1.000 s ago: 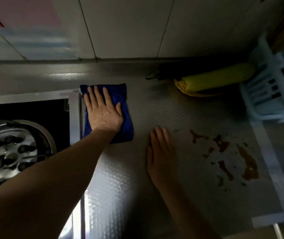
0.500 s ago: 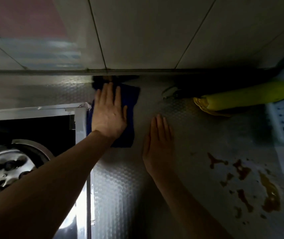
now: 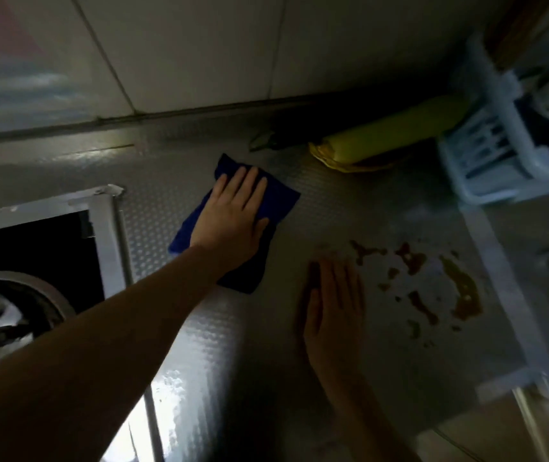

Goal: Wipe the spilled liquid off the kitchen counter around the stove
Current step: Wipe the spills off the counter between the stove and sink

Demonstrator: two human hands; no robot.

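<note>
Spill [image 3: 433,281]: brown liquid, patchy, in blots and streaks on the embossed metal counter [image 3: 199,361], toward its right-hand end. Longest streak sits at the far right of the patch and runs roughly front to back. None of it looks wiped yet.

Blue cloth [image 3: 276,201]: folded, flat on the counter, between the stove cut-out and the spill, nearer the back wall than the front edge. Well apart from the nearest blot; dry metal lies between them.

Left hand [image 3: 233,221]: palm down on the cloth, fingers straight and spread, pressing, not gripping. From its fingertips the spill lies to the right and slightly toward the front edge. A sweep to the right, angled a little forward, would carry the cloth into it.

Right hand [image 3: 336,305]: flat on bare counter, fingers straight and together, holding nothing. It is the nearer hand, its fingertips just beside the left margin of the patch; whether they touch liquid is hard to tell in this dim, blurred light. It lies partly in the cloth's likely path.

Stove [image 3: 16,311]: recessed at the counter's left, burner showing, behind the cloth relative to the spill.

Back right corner: a yellow-green cylindrical object [image 3: 393,138] along the wall, a white plastic rack [image 3: 486,155] beside it.
</note>
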